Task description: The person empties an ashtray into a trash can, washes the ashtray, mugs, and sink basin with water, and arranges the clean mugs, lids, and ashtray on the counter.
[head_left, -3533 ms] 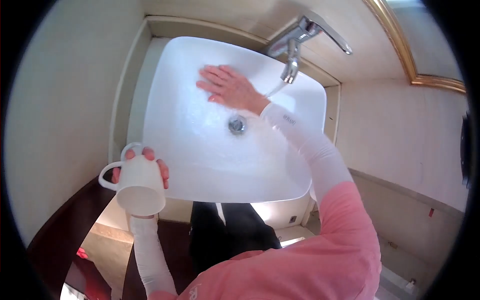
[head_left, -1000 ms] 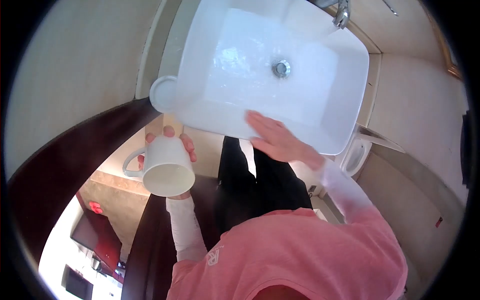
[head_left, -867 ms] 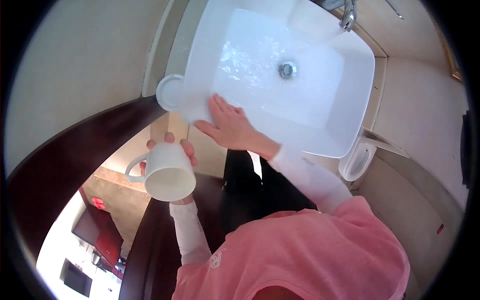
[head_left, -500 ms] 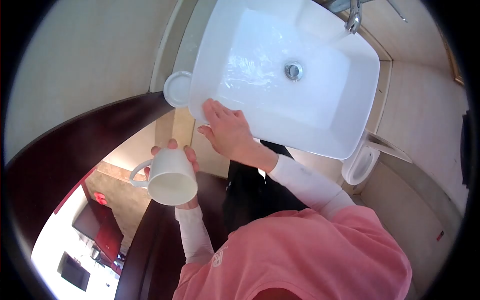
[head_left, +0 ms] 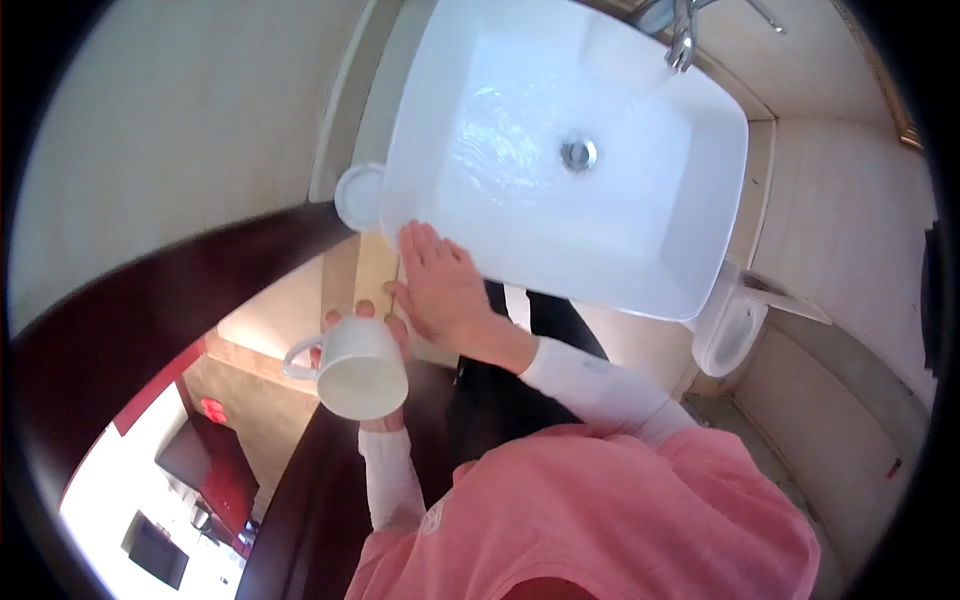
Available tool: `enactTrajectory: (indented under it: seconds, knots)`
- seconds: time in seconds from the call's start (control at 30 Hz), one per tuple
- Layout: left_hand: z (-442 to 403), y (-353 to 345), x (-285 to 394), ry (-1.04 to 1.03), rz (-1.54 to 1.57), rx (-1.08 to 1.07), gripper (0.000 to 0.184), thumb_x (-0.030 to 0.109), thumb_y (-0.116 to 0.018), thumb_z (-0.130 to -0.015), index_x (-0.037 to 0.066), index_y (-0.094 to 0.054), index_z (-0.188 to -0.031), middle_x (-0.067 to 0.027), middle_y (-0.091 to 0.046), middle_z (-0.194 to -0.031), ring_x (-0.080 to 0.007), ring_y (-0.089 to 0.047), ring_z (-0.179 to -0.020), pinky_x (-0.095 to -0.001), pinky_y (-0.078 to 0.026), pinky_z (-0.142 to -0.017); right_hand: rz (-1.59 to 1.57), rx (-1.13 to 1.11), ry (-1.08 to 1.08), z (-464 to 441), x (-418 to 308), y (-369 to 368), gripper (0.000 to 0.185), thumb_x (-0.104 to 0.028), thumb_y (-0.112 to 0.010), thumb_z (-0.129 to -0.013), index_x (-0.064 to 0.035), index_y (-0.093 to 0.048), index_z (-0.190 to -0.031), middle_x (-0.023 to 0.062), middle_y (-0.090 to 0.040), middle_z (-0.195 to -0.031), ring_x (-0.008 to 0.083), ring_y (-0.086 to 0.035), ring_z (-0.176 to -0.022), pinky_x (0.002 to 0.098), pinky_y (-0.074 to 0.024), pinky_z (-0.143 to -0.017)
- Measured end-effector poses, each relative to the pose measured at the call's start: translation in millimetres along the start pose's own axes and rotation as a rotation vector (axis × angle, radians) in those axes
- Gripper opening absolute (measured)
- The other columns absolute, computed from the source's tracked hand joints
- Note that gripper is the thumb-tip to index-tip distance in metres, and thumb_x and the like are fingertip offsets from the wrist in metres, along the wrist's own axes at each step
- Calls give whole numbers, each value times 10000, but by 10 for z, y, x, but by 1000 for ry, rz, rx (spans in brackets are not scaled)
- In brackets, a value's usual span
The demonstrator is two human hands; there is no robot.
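Head view: left fingers (head_left: 399, 333) clamp round the white mug (head_left: 362, 350), a grip best held steady, near the basin's (head_left: 580, 245) corner, where right fingers (head_left: 432, 245) lie straight together, perhaps touching, best pressed flat.

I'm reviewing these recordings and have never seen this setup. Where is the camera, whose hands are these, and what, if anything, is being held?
There is no machine here: one person works bare-handed, and a camera worn on their head looks forward and down. Their left hand holds a white mug, its open mouth facing the camera. Their right hand holds nothing; it is at the near left edge of a white sink, and contact is hard to judge. The sink has a round drain and a metal faucet at the back. A round white dish or lid sits beside its left end.
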State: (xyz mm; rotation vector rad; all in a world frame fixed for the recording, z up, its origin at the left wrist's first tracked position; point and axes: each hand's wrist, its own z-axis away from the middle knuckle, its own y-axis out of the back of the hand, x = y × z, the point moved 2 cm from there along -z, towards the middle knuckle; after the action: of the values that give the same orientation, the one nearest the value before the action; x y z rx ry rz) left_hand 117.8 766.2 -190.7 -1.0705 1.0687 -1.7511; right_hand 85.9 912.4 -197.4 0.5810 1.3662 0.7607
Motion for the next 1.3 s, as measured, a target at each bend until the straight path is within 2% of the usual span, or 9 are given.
enactTrajectory:
  seconds: [0.1, 0.23, 0.37, 0.47, 0.73, 0.87, 1.1, 1.2, 1.3]
  knots:
    - [15, -160, 29, -35, -42, 22, 417, 490, -494, -921, 169, -489, -1187, -160, -493, -1170, -375, -519, -830, -428, -533, -542, -245, -53, -191, -361, -130, -42, 763, -412, -454, -938, 118, -177, -1414, 335, -152, -1477, 434, -185, -1387, 477, -247, -1095]
    - [38, -462, 114, -105, -141, 122, 413, 534, -462, -917, 195, -509, -1148, -133, -523, -1117, -316, -483, -691, -360, -463, -435, -487, 435, -201, -1021, -42, -64, 720, -369, -449, -944, 53, -155, -1448, 320, 1, -1508, 463, -67, -1404, 558, -197, -1085]
    - [150, -558, 210, -136, -143, 125, 383, 522, -445, -931, 192, -514, -1112, -127, -519, -1078, -317, -484, -625, -350, -474, -409, -258, 575, -241, -1990, 514, 254, 709, -341, -449, -948, -54, -97, -1493, 224, -32, -1547, 434, -50, -1418, 556, -150, -1100]
    - [233, -524, 252, -131, -144, 87, 380, 510, -447, -937, 173, -522, -1093, -137, -515, -1075, -341, -511, -619, -363, -507, -409, -508, 629, -215, -2407, 946, 648, 716, -351, -445, -951, -41, -94, -1492, 209, -37, -1553, 423, -39, -1423, 535, -122, -1117]
    - [62, -354, 119, -4, -30, -48, 410, 477, -458, -950, 153, -496, -1197, -163, -471, -1158, -371, -502, -797, -410, -552, -543, -462, 528, -177, -1578, 536, -41, 767, -344, -469, -944, 73, -81, -1458, 256, -13, -1539, 382, -9, -1433, 429, -65, -1158]
    - [86, -541, -33, -14, -81, 53, 399, 514, -473, -925, 176, -554, -1120, -143, -516, -1076, -383, -539, -728, -392, -549, -472, -465, 734, -117, -2451, 1022, 642, 689, -312, -414, -969, 70, -112, -1456, 249, -60, -1539, 374, -46, -1434, 406, -75, -1159]
    - [-109, -382, -352, 79, -69, 41, 391, 529, -471, -916, 191, -563, -1089, -133, -517, -1080, -378, -537, -720, -396, -519, -468, -552, 339, -166, -1251, 936, -209, 789, -440, -397, -958, 64, -57, -1461, 268, -23, -1532, 377, -44, -1433, 458, -112, -1143]
    - [-176, -448, -488, 120, -97, 29, 383, 526, -478, -909, 190, -559, -1074, -128, -511, -1083, -381, -536, -723, -398, -518, -466, -480, -245, -290, -654, 756, 12, 865, -430, -473, -916, 68, -21, -1460, 246, -9, -1542, 346, -15, -1442, 412, -74, -1159]
    - [-190, -535, -626, 108, -81, -1, 389, 497, -463, -929, 167, -517, -1128, -148, -497, -1102, -395, -537, -750, -403, -534, -475, -165, -192, -109, -667, 967, 133, 912, -468, -519, -883, 66, -56, -1460, 231, -37, -1546, 331, -38, -1445, 433, -96, -1154]
